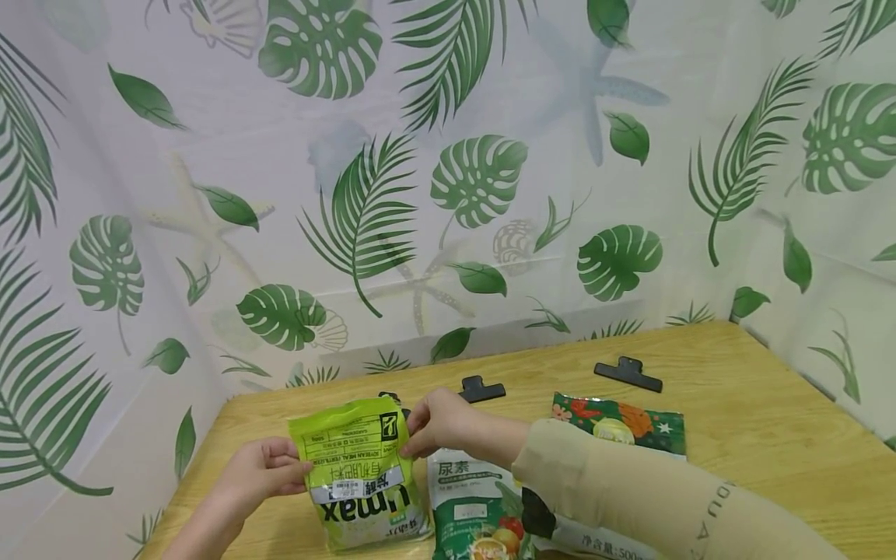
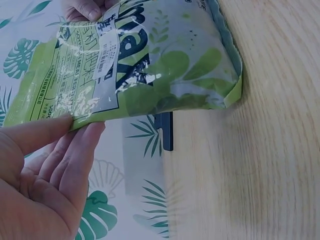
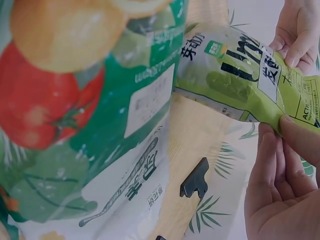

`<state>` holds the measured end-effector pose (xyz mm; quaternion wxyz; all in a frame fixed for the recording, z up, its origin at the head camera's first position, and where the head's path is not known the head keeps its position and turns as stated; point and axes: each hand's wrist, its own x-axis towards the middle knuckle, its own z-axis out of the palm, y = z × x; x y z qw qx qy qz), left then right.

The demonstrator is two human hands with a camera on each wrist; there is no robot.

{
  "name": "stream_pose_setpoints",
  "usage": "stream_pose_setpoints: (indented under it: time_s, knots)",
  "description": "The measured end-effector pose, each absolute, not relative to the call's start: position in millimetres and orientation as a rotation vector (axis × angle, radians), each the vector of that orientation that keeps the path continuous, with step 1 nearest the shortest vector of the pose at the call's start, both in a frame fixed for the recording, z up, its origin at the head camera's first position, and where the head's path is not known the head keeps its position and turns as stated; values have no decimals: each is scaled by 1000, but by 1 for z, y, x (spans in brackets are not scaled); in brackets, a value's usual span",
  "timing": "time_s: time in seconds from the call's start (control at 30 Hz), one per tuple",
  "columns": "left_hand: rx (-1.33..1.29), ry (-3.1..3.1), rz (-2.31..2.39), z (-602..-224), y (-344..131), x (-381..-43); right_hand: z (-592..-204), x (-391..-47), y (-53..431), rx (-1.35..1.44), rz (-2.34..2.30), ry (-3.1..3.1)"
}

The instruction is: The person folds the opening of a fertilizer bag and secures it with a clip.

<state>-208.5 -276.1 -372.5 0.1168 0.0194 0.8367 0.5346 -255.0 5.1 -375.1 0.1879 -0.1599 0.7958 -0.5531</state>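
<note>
A lime-green and white fertilizer bag [image 1: 367,474] stands on the table in front of me, its print upside down in the head view. My left hand [image 1: 269,467] pinches its left edge between thumb and fingers, about halfway up. On the opposite edge, my right hand [image 1: 448,424] pinches the bag higher, near the top corner. In the left wrist view, the left thumb lies over the bag's edge with the fingers under it. The filled lower part bulges, while the upper part between my hands is flat.
A green-and-white bag [image 1: 465,498] with fruit print lies right of the held bag. Behind my right sleeve [image 1: 623,482] shows a dark green patterned bag [image 1: 658,428]. Black clips [image 1: 481,390] [image 1: 628,374] lie toward the back edge; another is partly hidden. A leaf-print curtain [image 1: 448,233] surrounds the wooden table.
</note>
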Motion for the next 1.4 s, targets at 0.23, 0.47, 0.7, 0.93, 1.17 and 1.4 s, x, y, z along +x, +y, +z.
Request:
stream_pose_setpoints:
  time_s: [0.23,0.47,0.7,0.93,1.17,1.4]
  knots:
    - [39,2492,1559,-368,-275,-209,-372,-254,5,-496,-1539,2305]
    - [33,2517,1556,-365,-276,-207,-370,-254,3,-552,-1484,2407]
    - [41,2508,1555,-365,-277,-208,-368,-254,4,-622,-1415,2489]
    - [101,2471,1566,-365,-282,-209,-367,-251,6,-758,-1370,2525]
    - [134,2422,1563,-364,-285,-211,-373,-250,6,-794,-1431,2463]
    - [197,2365,1565,-362,-286,-211,-372,-247,7,-813,-1394,2456]
